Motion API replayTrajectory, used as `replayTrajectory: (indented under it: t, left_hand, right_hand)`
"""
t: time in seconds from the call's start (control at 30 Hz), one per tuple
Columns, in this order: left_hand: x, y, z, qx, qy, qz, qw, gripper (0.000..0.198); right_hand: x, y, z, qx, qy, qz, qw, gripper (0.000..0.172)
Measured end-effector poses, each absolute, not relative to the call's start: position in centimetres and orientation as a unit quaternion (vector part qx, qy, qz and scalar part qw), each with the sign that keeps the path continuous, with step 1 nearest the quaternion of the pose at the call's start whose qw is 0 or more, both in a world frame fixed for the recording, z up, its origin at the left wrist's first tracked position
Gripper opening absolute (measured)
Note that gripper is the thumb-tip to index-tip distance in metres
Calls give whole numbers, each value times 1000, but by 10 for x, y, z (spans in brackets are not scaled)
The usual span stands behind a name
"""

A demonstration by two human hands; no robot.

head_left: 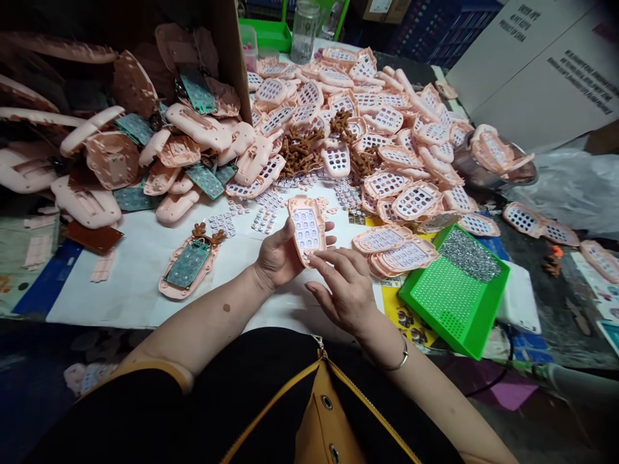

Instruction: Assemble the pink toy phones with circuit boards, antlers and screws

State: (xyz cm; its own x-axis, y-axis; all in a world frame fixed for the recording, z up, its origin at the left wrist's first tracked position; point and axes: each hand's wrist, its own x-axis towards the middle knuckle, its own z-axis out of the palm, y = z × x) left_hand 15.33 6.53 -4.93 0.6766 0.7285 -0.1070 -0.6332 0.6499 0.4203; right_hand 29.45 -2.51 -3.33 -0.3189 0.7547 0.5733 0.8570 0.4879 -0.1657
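My left hand [280, 254] holds a pink plastic shell [307, 230] with white keys set in it, its inner side facing up. The index finger of my right hand [345, 290] touches the lower end of that shell; the thumb stands apart from the fingers. Left of my hands lies another pink shell with a green circuit board [189, 263] and a brown antler-shaped piece at its top. Small loose keys [265, 219] are spread on the white sheet beyond my hands. To the right, several filled shells [403, 252] are stacked.
Behind are heaped pink shells [387, 119] and brown pieces [300, 151]. A box at the left holds shells and circuit boards [207, 180]. At the right, a green tray [454, 309] holds small metallic parts, near a metal bowl [525, 174] and clear plastic bags [570, 187].
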Motion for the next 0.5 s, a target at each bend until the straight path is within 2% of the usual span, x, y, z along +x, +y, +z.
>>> replayTrajectory:
  t: [0.2,0.5]
  left_hand:
    - [150,65,-50,235,124,374,888,69]
    - [149,66,-45,271,114,353,888,72]
  right_hand:
    - [292,-26,-27,-526,-782,-48,330,31]
    - [296,-21,-25,-484,-832,-64,264,38]
